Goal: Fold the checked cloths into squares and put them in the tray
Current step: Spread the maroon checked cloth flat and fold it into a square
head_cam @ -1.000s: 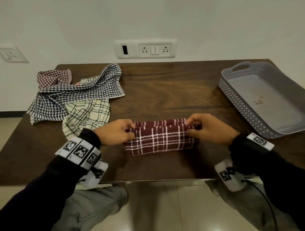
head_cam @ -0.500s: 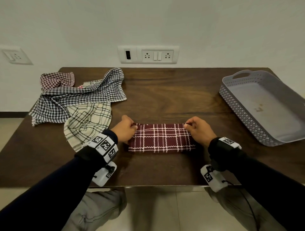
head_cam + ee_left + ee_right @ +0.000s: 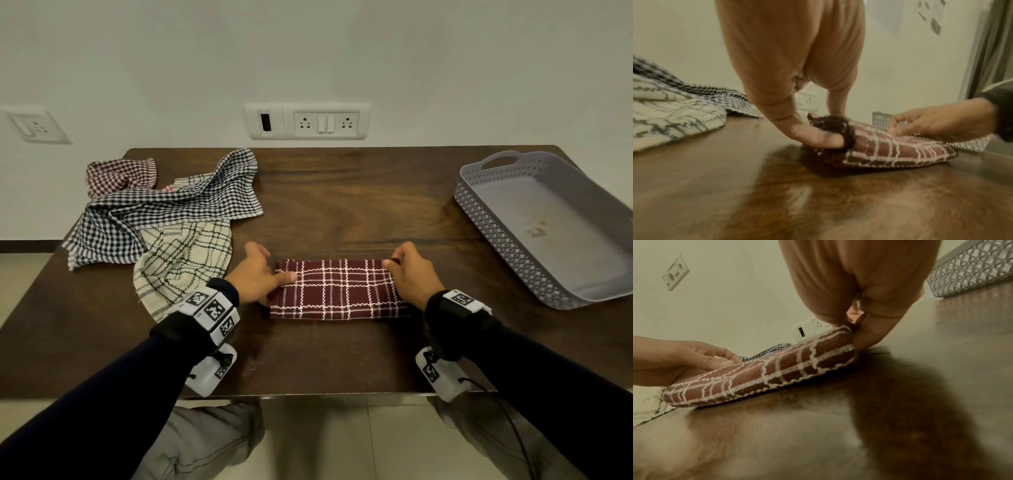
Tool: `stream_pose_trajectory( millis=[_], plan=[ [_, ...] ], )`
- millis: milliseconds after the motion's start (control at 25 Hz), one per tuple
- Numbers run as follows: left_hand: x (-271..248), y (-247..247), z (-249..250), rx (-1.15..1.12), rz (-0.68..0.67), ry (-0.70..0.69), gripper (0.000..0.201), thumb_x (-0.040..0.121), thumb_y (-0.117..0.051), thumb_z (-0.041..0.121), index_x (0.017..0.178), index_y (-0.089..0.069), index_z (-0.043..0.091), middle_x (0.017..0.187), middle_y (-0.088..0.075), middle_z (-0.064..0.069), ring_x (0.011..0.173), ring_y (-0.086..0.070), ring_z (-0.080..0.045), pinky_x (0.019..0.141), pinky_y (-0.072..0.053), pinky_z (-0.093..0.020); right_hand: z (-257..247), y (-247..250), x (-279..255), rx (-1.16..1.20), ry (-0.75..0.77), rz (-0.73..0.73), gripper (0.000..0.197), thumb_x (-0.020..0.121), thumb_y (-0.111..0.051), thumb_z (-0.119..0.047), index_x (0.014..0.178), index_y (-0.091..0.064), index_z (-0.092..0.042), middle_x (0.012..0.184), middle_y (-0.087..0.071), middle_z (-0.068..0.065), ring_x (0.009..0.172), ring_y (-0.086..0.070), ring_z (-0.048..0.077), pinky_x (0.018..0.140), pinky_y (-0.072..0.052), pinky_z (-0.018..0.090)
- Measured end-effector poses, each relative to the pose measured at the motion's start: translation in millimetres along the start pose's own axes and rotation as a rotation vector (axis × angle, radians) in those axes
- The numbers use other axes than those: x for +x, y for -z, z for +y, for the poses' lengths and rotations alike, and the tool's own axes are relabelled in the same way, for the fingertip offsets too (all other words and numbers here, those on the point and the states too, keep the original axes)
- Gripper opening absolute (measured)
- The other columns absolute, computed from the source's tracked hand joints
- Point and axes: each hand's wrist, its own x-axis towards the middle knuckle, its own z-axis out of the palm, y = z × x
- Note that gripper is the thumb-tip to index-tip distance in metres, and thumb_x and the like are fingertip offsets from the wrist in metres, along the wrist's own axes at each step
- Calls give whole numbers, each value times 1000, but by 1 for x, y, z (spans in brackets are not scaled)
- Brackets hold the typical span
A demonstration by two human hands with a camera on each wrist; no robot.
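Lying folded in a long strip near the table's [image 3: 342,192] front edge, maroon checked cloth [image 3: 337,289], left hand [image 3: 255,274] pinching its left end, right hand [image 3: 412,274] pinching its far right corner, grey tray [image 3: 493,219] empty at right, loose cloths [image 3: 164,219] heaped at left.

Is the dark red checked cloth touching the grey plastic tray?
Apart. In the head view, bare brown table shows between the folded dark red checked cloth and the grey plastic tray, which sits off to the right.

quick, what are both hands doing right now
Left hand: thumb tucked into the left end of the maroon checked cloth, gripping it.
Right hand: pinching the cloth's far right corner.
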Motion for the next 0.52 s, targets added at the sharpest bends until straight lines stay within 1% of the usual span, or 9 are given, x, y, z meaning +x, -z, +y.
stream_pose_trajectory(
  millis=[40,80,160,200,240,360,440,520],
  plan=[
    [-1,2,1,-46,-3,-2,68,80,-81,22,120,-26,16,104,-58,-12,85,-69,-27,59,-60,-37,0,0,-1,0,0,-4,18,99,-53,-33,95,-46,-17,93,-62,8,87,-59,29,73,-43,35],
    [-1,4,2,-51,8,-16,73,75,-85,17,121,-27,16,105,-58,-11,88,-68,-27,63,-60,-38,-1,0,-1,-4,1,-10,17,99,-52,-32,95,-45,-17,94,-63,9,87,-59,29,74,-44,36],
    [1,5,4,5,49,-53,76,71,-88,15,121,-30,17,104,-58,-7,90,-66,-24,74,-59,-41,-2,0,-1,-21,-8,-31,17,100,-50,-32,98,-44,-16,96,-62,9,87,-59,29,73,-43,36],
    [2,4,5,49,76,-77,75,70,-88,17,120,-32,19,104,-58,-5,90,-65,-23,78,-58,-42,-3,0,-1,-28,-15,-41,17,100,-50,-32,98,-44,-16,97,-62,10,87,-58,28,73,-42,35],
    [4,1,4,92,103,-101,73,70,-88,19,118,-34,20,104,-58,-4,90,-65,-22,79,-57,-41,-4,0,-1,-32,-22,-46,17,101,-49,-31,99,-43,-15,98,-61,11,87,-57,28,73,-41,35],
    [5,-10,3,202,176,-147,61,74,-85,21,111,-37,23,103,-56,1,94,-61,-18,78,-52,-32,-5,-1,0,-43,-32,-46,18,101,-48,-30,100,-41,-14,104,-61,14,88,-57,29,74,-41,35],
    [2,-16,5,268,257,-188,55,77,-83,23,110,-39,22,108,-52,2,98,-57,-16,84,-52,-32,-5,-1,0,-43,-37,-45,19,101,-48,-30,102,-41,-13,107,-61,16,91,-58,31,75,-44,37],
    [-3,-21,8,461,350,-298,50,81,-79,27,114,-42,19,116,-47,-1,103,-52,-18,89,-52,-35,-7,0,-2,-48,-38,-37,21,100,-51,-30,105,-40,-12,111,-61,17,94,-59,33,78,-47,39]
  ],
)
